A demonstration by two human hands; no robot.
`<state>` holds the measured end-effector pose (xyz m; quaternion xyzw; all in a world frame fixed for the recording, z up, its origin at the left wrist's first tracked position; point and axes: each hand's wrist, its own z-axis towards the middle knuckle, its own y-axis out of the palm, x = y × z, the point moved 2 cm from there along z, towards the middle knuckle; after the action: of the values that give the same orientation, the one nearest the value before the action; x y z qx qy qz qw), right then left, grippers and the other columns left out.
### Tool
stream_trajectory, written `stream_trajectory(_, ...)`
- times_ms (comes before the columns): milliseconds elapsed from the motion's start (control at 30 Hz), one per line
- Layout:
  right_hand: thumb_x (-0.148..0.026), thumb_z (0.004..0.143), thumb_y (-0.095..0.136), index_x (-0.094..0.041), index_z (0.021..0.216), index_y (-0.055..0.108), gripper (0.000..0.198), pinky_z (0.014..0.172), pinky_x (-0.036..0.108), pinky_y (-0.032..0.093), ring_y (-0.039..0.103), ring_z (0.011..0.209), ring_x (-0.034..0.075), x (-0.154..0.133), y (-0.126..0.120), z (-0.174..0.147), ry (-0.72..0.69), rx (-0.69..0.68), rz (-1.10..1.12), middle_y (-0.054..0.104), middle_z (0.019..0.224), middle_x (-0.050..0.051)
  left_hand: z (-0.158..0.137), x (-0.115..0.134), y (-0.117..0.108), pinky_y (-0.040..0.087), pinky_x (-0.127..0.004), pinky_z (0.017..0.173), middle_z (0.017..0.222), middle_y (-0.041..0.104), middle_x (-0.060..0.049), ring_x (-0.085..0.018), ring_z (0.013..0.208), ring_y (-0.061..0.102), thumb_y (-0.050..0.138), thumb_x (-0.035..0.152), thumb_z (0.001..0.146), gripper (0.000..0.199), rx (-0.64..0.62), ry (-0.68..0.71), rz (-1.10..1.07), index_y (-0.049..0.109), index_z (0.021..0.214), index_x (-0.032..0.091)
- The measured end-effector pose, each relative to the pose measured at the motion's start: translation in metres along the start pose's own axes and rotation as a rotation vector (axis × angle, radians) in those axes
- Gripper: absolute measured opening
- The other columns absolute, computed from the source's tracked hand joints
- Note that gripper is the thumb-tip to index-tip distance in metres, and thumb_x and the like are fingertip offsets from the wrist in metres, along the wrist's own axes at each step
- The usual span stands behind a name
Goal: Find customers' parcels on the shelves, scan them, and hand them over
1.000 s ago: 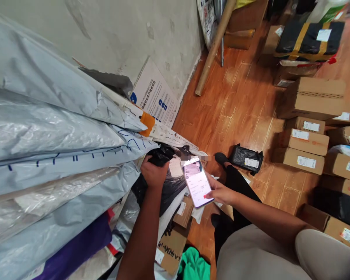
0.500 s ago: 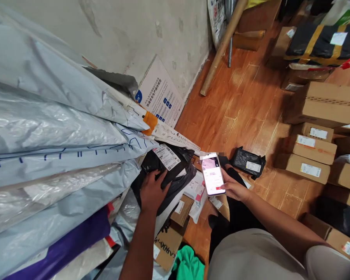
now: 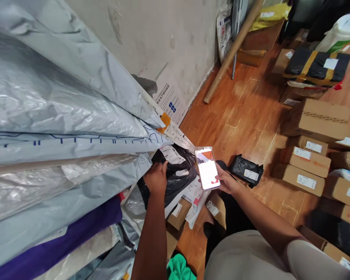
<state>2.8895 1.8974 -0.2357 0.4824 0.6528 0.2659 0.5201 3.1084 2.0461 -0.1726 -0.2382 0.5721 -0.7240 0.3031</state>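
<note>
My left hand (image 3: pixel 156 179) is closed on the near edge of a black plastic parcel bag (image 3: pixel 181 177), the film bunched under its fingers. A white shipping label (image 3: pixel 172 154) lies on top of that bag. To the right, my right hand (image 3: pixel 226 180) holds a smartphone (image 3: pixel 207 170) upright, its lit screen facing me and the thumb at its lower right edge. Below the phone rest a white parcel (image 3: pixel 193 191) with a red mark and a small cardboard box (image 3: pixel 179 213). Part of the black bag is hidden under the stacked white mailing bags (image 3: pixel 76 171).
Large white and grey bags pile high on the left, one purple bag (image 3: pixel 61 243) among them. A small black parcel (image 3: pixel 247 170) lies on the wooden floor. Stacked cardboard boxes (image 3: pixel 307 160) line the right side. A long cardboard tube (image 3: pixel 233 52) leans by the wall.
My left hand has gone from lying spread on the black parcel bag to gripping its edge. The phone's screen picture differs. The view has shifted slightly.
</note>
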Motion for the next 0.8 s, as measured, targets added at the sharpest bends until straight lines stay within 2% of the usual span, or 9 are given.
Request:
stream_trajectory(133,-0.019,0.064,0.066,-0.026,0.135,0.038,0.076,0.089,0.057,0.05,0.066,0.1,0.032,-0.006,-0.003,-0.001,0.004,-0.005,-0.024,0.063,0.126,0.011,-0.001,-0.001,-0.011,0.041,-0.034,0.066,0.066,0.064,-0.011,-0.022,0.065,0.059,0.034,0.046,0.097,0.051,0.12,-0.156,-0.04,0.062,0.066,0.017)
stream_trajectory(267,-0.02,0.064,0.064,-0.025,0.133,0.041,0.073,0.09,0.053,0.049,0.065,0.101,0.03,-0.001,-0.005,-0.004,-0.014,0.004,-0.037,0.064,0.124,0.009,0.019,0.029,-0.011,0.045,-0.033,0.069,0.072,0.066,-0.01,-0.021,0.071,0.061,0.036,0.045,0.097,0.048,0.145,-0.216,-0.195,0.068,0.076,0.017)
stream_trajectory(367,-0.021,0.066,0.061,-0.026,0.13,0.044,0.066,0.088,0.047,0.051,0.066,0.099,0.027,0.003,-0.006,-0.007,-0.033,0.02,-0.042,0.067,0.118,0.006,0.026,0.055,-0.001,0.048,-0.028,0.076,0.091,0.067,-0.009,-0.018,0.084,0.062,0.039,0.038,0.097,0.035,0.055,-0.113,-0.273,0.068,0.096,0.018)
stream_trajectory(433,-0.022,0.068,0.06,-0.027,0.13,0.045,0.064,0.086,0.043,0.051,0.067,0.096,0.025,0.004,-0.008,-0.009,-0.028,0.023,-0.049,0.068,0.115,0.004,0.024,0.062,0.009,0.048,-0.03,0.084,0.101,0.065,-0.012,-0.019,0.094,0.061,0.04,0.032,0.096,0.031,-0.014,-0.093,-0.266,0.064,0.105,0.014)
stream_trajectory(533,-0.02,0.066,0.063,-0.026,0.132,0.044,0.069,0.079,0.037,0.052,0.067,0.091,0.023,0.006,-0.012,-0.012,0.011,0.014,-0.067,0.069,0.114,0.005,0.023,0.056,0.022,0.043,-0.043,0.097,0.091,0.066,-0.015,-0.027,0.101,0.059,0.044,0.033,0.093,0.031,-0.113,-0.108,-0.186,0.067,0.09,0.013)
stream_trajectory(600,-0.018,0.064,0.066,-0.024,0.133,0.044,0.073,0.077,0.035,0.051,0.067,0.091,0.022,0.01,-0.014,-0.014,0.054,-0.007,-0.074,0.068,0.116,0.005,0.026,0.048,0.03,0.034,-0.051,0.105,0.106,0.066,-0.019,-0.034,0.117,0.052,0.054,0.034,0.087,0.028,-0.193,-0.075,-0.129,0.069,0.096,0.011)
stream_trajectory(667,-0.018,0.063,0.067,-0.023,0.135,0.043,0.076,0.076,0.034,0.051,0.068,0.09,0.022,0.015,-0.015,-0.017,0.105,-0.036,-0.073,0.069,0.115,0.006,0.031,0.045,0.038,0.024,-0.057,0.11,0.13,0.055,-0.025,-0.042,0.132,0.037,0.068,0.03,0.074,0.046,-0.28,-0.025,-0.071,0.064,0.114,0.007)
stream_trajectory(733,-0.019,0.064,0.068,-0.023,0.134,0.043,0.075,0.072,0.032,0.051,0.069,0.086,0.021,0.022,-0.015,-0.019,0.142,-0.06,-0.067,0.07,0.111,0.005,0.034,0.045,0.045,0.016,-0.063,0.111,0.137,0.046,-0.029,-0.047,0.135,0.028,0.075,0.022,0.063,0.067,-0.366,0.017,-0.018,0.056,0.124,0.003)
stream_trajectory(800,-0.021,0.063,0.068,-0.023,0.133,0.044,0.074,0.066,0.028,0.051,0.069,0.083,0.02,0.029,-0.013,-0.018,0.163,-0.082,-0.055,0.072,0.105,0.004,0.034,0.048,0.052,0.016,-0.066,0.109,0.134,0.049,-0.031,-0.048,0.135,0.03,0.07,0.016,0.068,0.063,-0.428,0.028,0.028,0.053,0.127,0.001)
